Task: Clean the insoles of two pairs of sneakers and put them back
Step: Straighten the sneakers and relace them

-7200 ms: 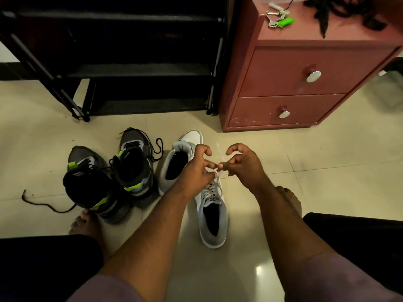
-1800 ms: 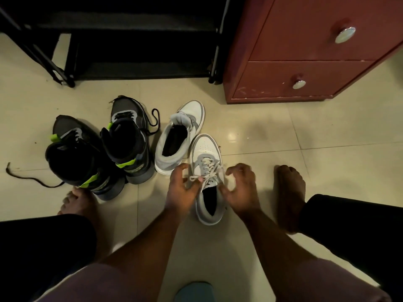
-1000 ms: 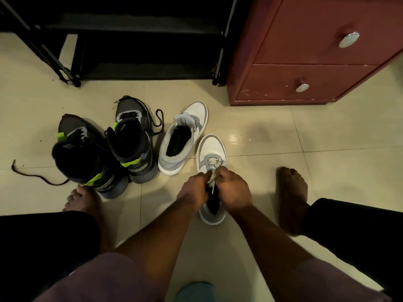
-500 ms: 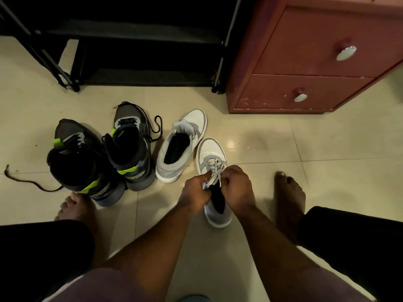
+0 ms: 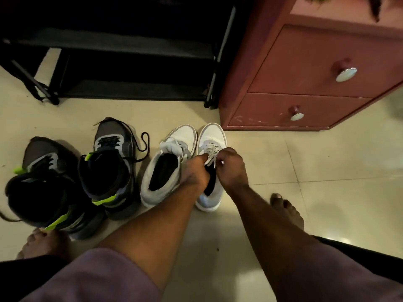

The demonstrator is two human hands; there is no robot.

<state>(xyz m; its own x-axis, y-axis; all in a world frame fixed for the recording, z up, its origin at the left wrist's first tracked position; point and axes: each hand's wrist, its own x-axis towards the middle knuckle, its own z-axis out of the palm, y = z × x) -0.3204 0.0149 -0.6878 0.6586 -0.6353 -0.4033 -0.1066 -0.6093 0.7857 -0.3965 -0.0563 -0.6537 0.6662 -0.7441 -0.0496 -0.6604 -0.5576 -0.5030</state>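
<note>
**Floor stock: two sneaker pairs, both hands at one white shoe**

- Right white sneaker (image 5: pixel 211 136): stands on the tiled floor (image 5: pixel 327 171), toe toward the red drawer cabinet (image 5: pixel 305 83). Your left hand (image 5: pixel 195 173) and right hand (image 5: pixel 232 168) sit over its opening; the fingers of each curl in and pinch its white laces (image 5: pixel 211 152) at the tongue.
- Left white sneaker (image 5: pixel 165 168): just beside the first, on its left, touching or nearly so at the toes. Mouth open, dark inside; you cannot tell from here whether an insole lies in it.
- Dark sneaker with green trim, inner (image 5: pixel 111 168): next along to the left, black lace loose on the floor.
- Dark sneaker with green trim, outer (image 5: pixel 45 188): furthest left, close against its partner.
- Black shoe rack (image 5: pixel 130 62): behind the dark pair, left of the cabinet.
- Your bare feet: one (image 5: pixel 41 243) by the outer dark sneaker, one (image 5: pixel 285 210) right of the white pair.
</note>
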